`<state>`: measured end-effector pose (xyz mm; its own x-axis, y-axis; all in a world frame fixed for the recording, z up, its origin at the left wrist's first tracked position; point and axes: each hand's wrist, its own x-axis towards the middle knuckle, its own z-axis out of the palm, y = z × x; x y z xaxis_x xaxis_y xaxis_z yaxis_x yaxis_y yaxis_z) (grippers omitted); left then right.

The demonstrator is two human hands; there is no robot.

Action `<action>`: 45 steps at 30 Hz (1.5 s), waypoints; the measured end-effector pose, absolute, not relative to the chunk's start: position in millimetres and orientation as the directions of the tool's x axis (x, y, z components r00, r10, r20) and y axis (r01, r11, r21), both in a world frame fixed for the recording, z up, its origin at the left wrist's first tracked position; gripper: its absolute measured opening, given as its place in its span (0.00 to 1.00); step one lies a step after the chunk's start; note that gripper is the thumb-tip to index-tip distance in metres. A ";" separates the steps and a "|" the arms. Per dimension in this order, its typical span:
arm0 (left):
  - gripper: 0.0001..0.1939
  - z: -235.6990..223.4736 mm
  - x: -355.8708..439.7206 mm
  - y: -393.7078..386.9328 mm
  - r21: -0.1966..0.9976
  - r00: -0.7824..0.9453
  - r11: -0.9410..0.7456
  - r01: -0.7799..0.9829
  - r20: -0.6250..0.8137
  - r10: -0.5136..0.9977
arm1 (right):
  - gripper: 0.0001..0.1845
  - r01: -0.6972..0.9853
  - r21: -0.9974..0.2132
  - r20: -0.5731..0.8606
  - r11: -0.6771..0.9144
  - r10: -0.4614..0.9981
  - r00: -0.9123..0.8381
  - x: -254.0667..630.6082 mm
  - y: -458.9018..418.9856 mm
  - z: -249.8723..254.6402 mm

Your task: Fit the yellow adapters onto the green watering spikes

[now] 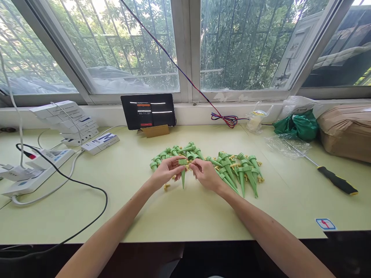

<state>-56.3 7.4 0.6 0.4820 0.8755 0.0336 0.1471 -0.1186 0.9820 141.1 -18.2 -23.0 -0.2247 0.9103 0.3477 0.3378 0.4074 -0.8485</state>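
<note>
My left hand is closed on a green plant watering spike, its ribbed cap up and its point down above the table. My right hand pinches a small yellow valve piece close beside the spike's cap; the fingers partly cover it. Behind my hands lies a heap of green spike parts. More green spikes with yellow pieces lie in a pile to the right of my right hand. A loose yellow piece rests on the table below my left hand.
On the left are a power strip, a black cable and stacked white boxes. A tablet leans at the back. To the right lie a screwdriver, a green bag and a brown package.
</note>
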 end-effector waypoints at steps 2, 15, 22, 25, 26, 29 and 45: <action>0.24 0.3 -56.8 7.7 0.983 0.485 -0.121 0.141 0.038 0.873 | 0.14 0.324 -0.853 0.352 0.408 0.910 -0.221 140.8 -18.5 -22.8; 0.24 1.2 -56.0 6.7 0.980 0.482 -0.111 0.163 0.020 0.876 | 0.14 0.341 -0.843 0.348 0.416 0.905 -0.244 141.6 -18.4 -22.1; 0.24 0.5 -57.1 8.0 0.983 0.493 -0.122 0.134 0.040 0.869 | 0.10 0.285 -0.858 0.371 0.427 0.899 -0.231 140.6 -17.3 -25.7; 0.24 1.4 -56.5 7.4 0.983 0.491 -0.120 0.138 0.037 0.871 | 0.09 0.280 -0.857 0.375 0.432 0.897 -0.235 140.9 -17.2 -25.9; 0.24 1.6 -56.3 7.1 0.983 0.489 -0.117 0.140 0.034 0.871 | 0.10 0.290 -0.855 0.370 0.429 0.898 -0.238 141.1 -17.3 -25.4; 0.25 0.9 -56.3 7.3 0.983 0.492 -0.115 0.140 0.031 0.870 | 0.12 0.327 -0.846 0.352 0.421 0.902 -0.251 141.5 -17.7 -23.6; 0.25 0.0 -57.4 7.7 0.984 0.510 -0.115 0.135 0.031 0.860 | 0.13 0.348 -0.839 0.346 0.419 0.903 -0.253 142.0 -18.6 -21.8</action>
